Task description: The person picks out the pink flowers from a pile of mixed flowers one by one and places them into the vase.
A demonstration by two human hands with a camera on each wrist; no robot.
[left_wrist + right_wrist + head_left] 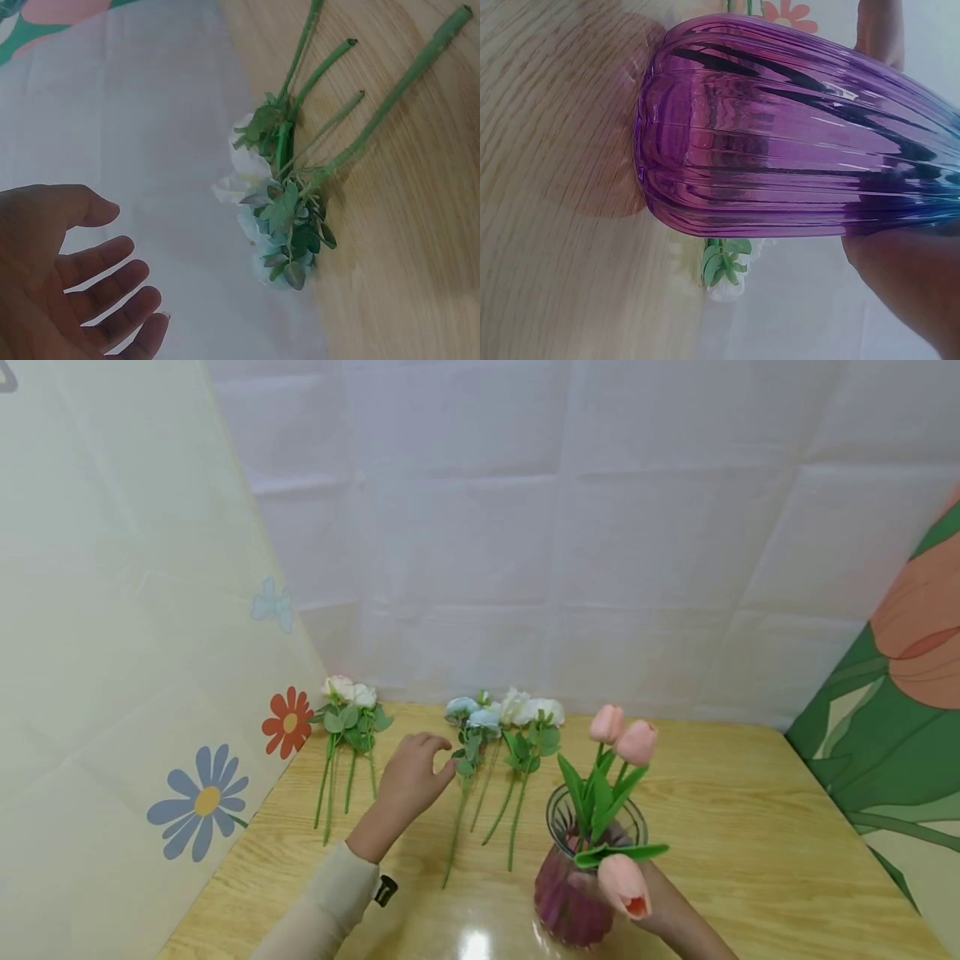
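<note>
Vase (573, 897) in the right hand (911, 276)

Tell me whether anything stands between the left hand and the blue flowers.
Nothing visible does: only open space separates the left hand from the blue flowers. The white flowers beside them lie on the side toward the vase.

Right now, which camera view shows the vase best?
The head view: it shows the vase from rim to base, partly behind a pink tulip. Right wrist shows its body closely, without the rim; left wrist shows none clearly.
</note>
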